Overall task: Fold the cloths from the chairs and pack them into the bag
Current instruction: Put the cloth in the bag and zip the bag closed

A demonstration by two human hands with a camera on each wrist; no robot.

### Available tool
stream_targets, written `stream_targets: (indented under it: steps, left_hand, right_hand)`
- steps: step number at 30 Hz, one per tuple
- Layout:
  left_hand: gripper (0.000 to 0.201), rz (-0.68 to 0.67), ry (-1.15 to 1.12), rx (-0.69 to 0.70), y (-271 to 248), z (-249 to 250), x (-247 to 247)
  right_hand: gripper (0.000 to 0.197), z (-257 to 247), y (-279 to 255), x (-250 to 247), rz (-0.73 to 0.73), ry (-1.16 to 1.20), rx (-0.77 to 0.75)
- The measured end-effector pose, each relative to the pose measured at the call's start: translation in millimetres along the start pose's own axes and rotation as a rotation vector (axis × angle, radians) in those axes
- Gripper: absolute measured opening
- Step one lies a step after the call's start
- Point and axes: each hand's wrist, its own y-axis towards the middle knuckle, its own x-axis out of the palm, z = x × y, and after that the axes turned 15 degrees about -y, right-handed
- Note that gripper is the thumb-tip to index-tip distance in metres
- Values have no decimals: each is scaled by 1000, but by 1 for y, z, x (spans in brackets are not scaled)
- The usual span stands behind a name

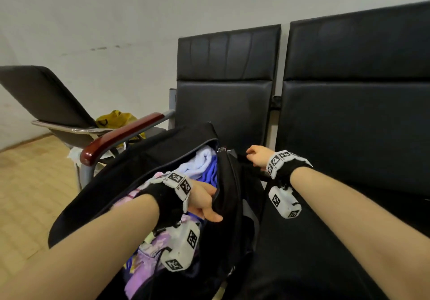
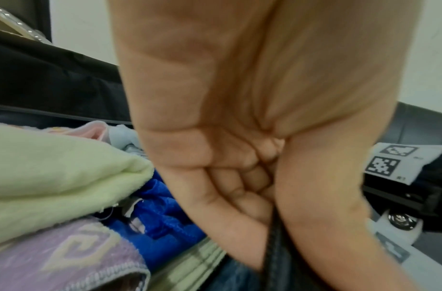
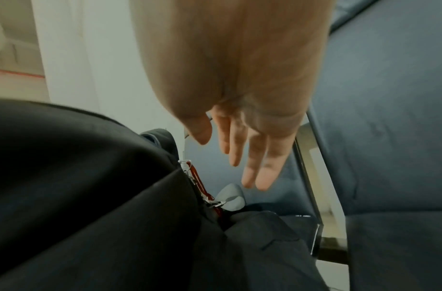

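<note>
Cloths (image 1: 204, 162), soft and light, sit packed inside the bag (image 1: 144, 167), just beside the left hand (image 1: 204, 203) gripping its floppy rim. Right hand (image 3: 242, 141) hangs slack-fingered, seemingly near the zipper pull (image 3: 231, 196) — probably the best hold.

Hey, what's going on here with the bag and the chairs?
A person is packing cloths into a black bag that sits on a dark chair. The left hand grips the edge of the bag's opening. Folded cloths already lie inside: a pale green one, a blue one, a purple patterned one. The right hand hovers open, fingers straight, near the zipper pull.
</note>
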Motion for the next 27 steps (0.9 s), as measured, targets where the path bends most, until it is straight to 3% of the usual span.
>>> stream_targets:
  steps: [2, 5, 8, 10, 13, 16, 19, 22, 24, 27]
  left_hand:
    - [34, -21, 74, -52, 6, 4, -4]
    - [60, 0, 135, -92, 10, 8, -15]
    - [64, -43, 255, -98, 12, 8, -25]
    - [58, -40, 259, -98, 13, 5, -29]
    - [32, -119, 182, -120, 13, 0, -27]
    - [27, -177, 173, -89, 12, -2, -25]
    - [27, -212, 158, -79, 11, -1, -26]
    - [22, -200, 143, -76, 8, 2, -26]
    - [7, -167, 80, -86, 0, 11, -18]
    - [32, 106, 4, 81, 2, 29, -15]
  right_hand:
    - [38, 1, 15, 10, 11, 102, -4]
    - [38, -5, 34, 18, -7, 267, -25]
    - [28, -13, 51, 27, -32, 363, -43]
    - [30, -18, 57, 35, -25, 369, -56]
    - [30, -23, 62, 42, 29, 378, -78]
    - [9, -25, 65, 47, 105, 452, -61]
    - [27, -28, 61, 42, 159, 443, -85]
    - [31, -34, 56, 27, 252, 462, -86]
    - [31, -40, 51, 13, 307, 451, -89]
    - [30, -49, 45, -4, 401, 463, -130]
